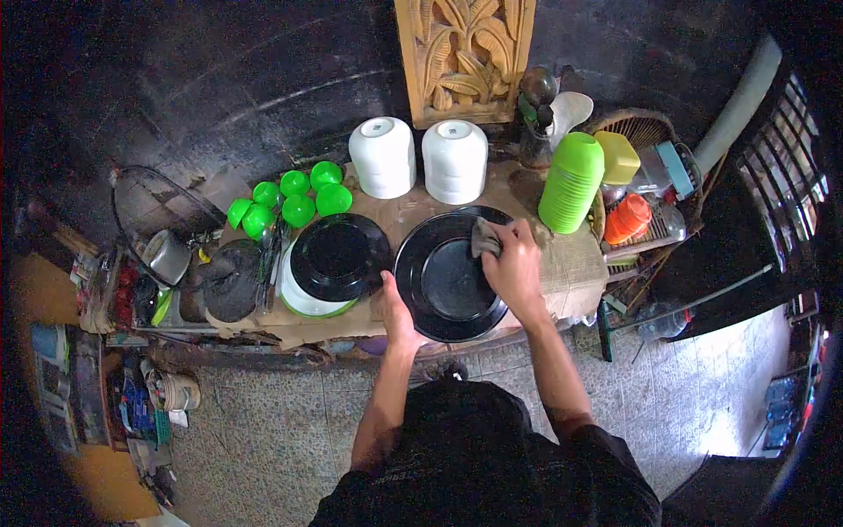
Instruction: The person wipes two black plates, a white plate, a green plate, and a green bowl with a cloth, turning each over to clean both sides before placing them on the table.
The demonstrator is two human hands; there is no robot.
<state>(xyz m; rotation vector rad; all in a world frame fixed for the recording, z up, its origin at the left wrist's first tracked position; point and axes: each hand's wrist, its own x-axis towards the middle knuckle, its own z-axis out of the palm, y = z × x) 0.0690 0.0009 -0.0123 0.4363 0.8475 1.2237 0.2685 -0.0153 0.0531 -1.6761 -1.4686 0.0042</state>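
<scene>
A large round black plate is in front of me, at the near side of the cardboard-covered counter. My left hand grips its left rim, thumb up and the other fingers hidden below. A crumpled grey cloth is pinched in my right hand and pressed on the upper right of the plate. Just left of my left hand, another black plate rests on white plates with a green rim.
Two white bowl stacks stand behind the plates, with several green bowls to their left. On the right are a tall stack of green cups and a basket of containers. A carved wooden panel leans at the back.
</scene>
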